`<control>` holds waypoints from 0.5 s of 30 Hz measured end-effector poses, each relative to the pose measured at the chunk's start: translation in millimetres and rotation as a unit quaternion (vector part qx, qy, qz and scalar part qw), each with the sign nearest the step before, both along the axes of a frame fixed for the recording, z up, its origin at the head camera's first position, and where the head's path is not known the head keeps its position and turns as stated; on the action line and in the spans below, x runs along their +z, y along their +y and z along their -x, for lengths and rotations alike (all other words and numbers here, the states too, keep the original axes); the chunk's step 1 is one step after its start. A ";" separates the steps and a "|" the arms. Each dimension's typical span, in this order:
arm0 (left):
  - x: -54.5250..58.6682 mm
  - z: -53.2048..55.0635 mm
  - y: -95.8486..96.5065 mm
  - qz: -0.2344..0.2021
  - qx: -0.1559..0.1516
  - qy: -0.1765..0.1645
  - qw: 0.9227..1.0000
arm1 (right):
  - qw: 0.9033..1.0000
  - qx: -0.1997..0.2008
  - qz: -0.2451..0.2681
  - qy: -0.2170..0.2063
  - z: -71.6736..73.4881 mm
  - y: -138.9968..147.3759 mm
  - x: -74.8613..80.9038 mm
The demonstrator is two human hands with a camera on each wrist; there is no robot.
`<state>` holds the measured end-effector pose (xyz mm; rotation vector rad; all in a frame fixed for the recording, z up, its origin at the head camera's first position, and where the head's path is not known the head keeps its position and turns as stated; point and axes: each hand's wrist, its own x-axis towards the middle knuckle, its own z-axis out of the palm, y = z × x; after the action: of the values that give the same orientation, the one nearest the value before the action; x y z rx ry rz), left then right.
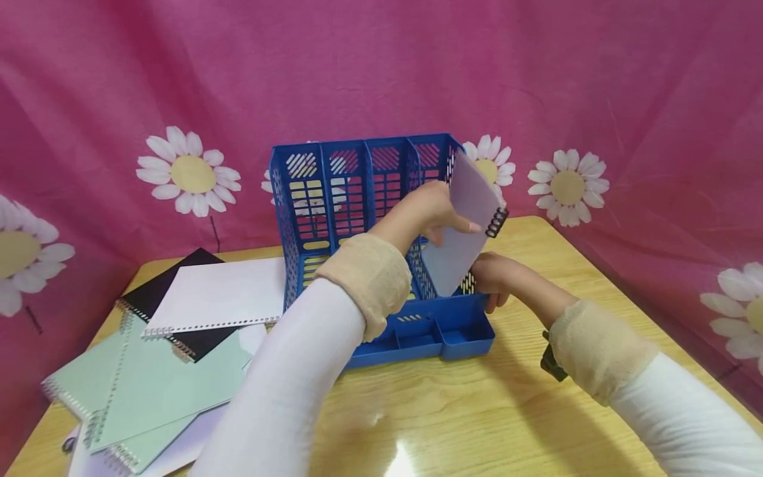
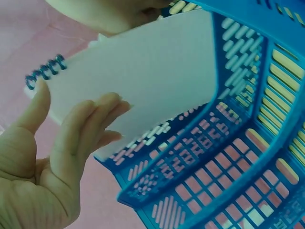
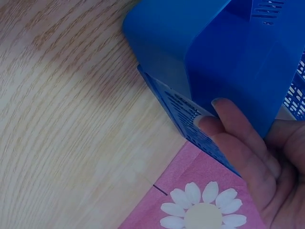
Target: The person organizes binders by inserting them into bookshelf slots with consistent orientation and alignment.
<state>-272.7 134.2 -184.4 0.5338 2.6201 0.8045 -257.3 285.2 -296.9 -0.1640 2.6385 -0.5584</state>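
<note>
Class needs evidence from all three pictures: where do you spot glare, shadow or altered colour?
Head view: white glare on the table near the bottom edge, plus a shadow alongside the right sleeve; left wrist view: a cool cast, the spiral notebook greyish-green, the curtain paler than in the head view; right wrist view: a soft-edged shadow on the table.

My right grip (image 3: 259,162) holds the blue organizer (image 3: 162,43) by its slotted side, fingers bent, two fingertips near the corner of a smooth-walled compartment. Wood-grained table (image 3: 71,119) spreads out at left; at the bottom, pink cloth (image 3: 190,167) shows a white-petalled flower (image 3: 202,217), partly cut off.
</note>
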 end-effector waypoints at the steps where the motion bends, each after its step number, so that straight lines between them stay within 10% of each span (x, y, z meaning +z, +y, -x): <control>1: -0.1 0.8 -2.2 0.013 -0.001 0.003 1.000 | 1.000 -0.001 0.001 0.000 0.0 0.7 0.0; 15: -8.7 18.6 -44.7 0.062 0.045 -0.062 0.995 | 0.999 -0.004 0.032 0.021 2.6 7.3 -3.6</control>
<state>-291.3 89.5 -193.1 0.3232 2.5736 0.6732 -260.0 292.5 -300.5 -0.1877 2.6646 -0.6492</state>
